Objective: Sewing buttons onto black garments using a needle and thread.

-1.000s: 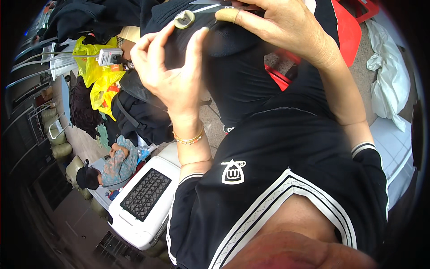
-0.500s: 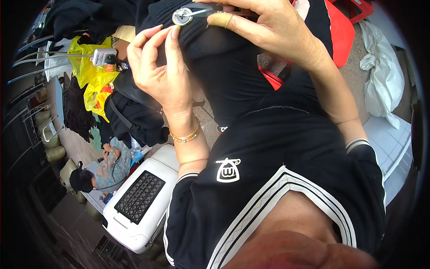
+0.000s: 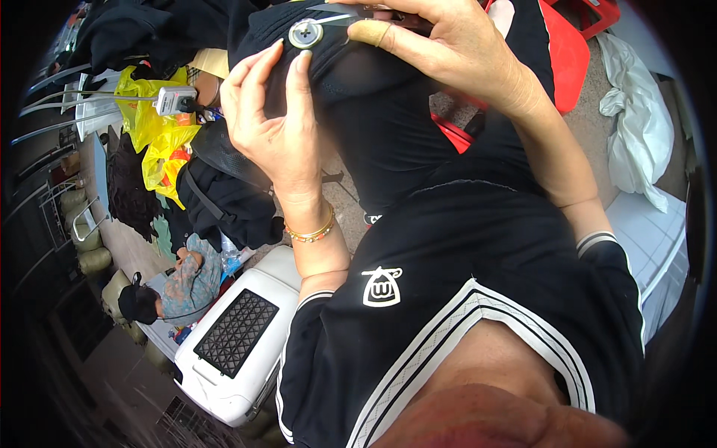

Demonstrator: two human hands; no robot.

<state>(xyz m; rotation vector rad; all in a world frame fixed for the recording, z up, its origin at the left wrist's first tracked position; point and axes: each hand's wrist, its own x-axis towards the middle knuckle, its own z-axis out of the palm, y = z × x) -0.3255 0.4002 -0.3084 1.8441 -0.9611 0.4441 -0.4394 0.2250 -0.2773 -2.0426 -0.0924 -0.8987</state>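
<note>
A round grey button [image 3: 305,34] with a pale rim and a dark cross in its middle shows against a black knit garment [image 3: 258,26] over my lap. My left hand [image 3: 278,127] is just below it, thumb and forefinger spread, their tips close to its lower and left edges. In my right hand [image 3: 448,56] are small metal thread snips [image 3: 337,21], whose blades point left toward the button. A tan covering wraps that thumb's end. The top picture edge cuts off part of the right fingers and the snips' handle.
Yellow plastic bags [image 3: 160,138] and a power socket block [image 3: 175,100] with cables lie at left. Below them are a black bag [image 3: 224,198], a person in a patterned top [image 3: 190,280] and a white case [image 3: 269,299]. Red stools [image 3: 567,60] and a white sack [image 3: 635,112] are at right.
My left thumb and forefinger, earlier close together at the button, have moved apart. The button now faces up more fully, slightly further right. My right hand has barely moved.
</note>
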